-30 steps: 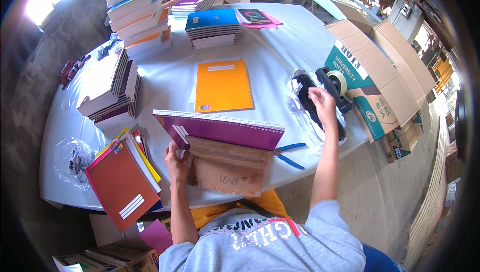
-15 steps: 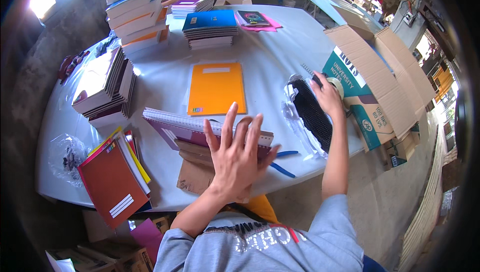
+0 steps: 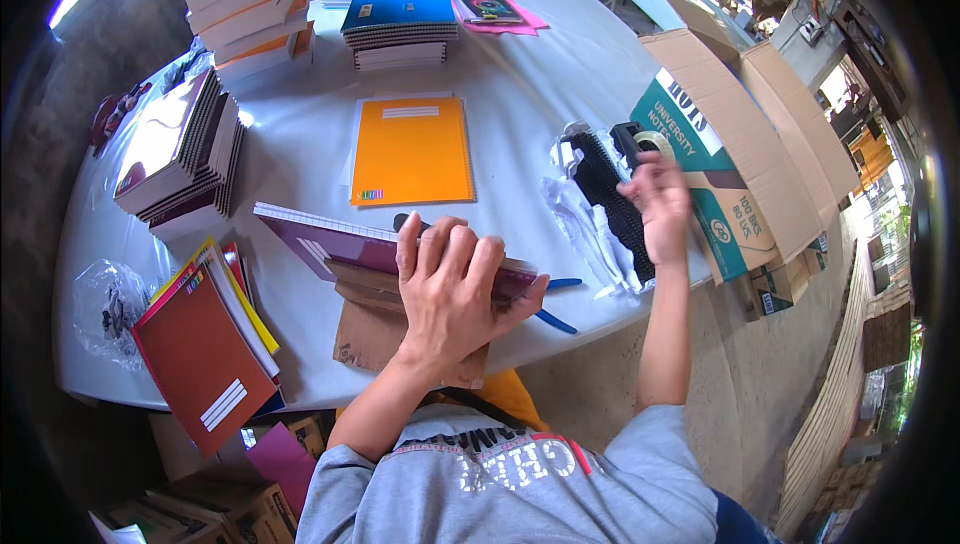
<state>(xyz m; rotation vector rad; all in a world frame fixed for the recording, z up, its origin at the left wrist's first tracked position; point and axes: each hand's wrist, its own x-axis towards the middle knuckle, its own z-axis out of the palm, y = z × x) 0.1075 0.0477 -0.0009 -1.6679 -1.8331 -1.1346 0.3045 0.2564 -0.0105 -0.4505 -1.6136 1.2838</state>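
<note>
A purple spiral notebook [image 3: 300, 234] stands tilted against a folded brown cardboard piece [image 3: 365, 329] at the table's near edge. My left hand [image 3: 450, 279] is closed over its upper edge, fingers bent and thumb toward the right; the hand hides part of the notebook. My right hand [image 3: 660, 209] is raised at the right, its fingers smeared by motion. Just beyond it stands a black tape dispenser [image 3: 627, 142] with a pale roll. Beside that hand lies a bundle of black plastic coils [image 3: 612, 199] in white wrapping [image 3: 583, 229]. Blue tool handles [image 3: 557, 321] show right of the notebook.
An orange notebook [image 3: 412, 154] lies mid-table. Notebook stacks stand behind it, a blue-topped one [image 3: 400, 24] among them, and at left [image 3: 180, 149]. Brown notebooks [image 3: 205, 364] overhang the front left edge, near a clear plastic bag [image 3: 105, 309]. An open carton [image 3: 700, 184] is at right.
My left fingers, spread before, now curl over the notebook's edge. My right hand has drawn back from the tape dispenser toward me. The whole view has shifted slightly.
</note>
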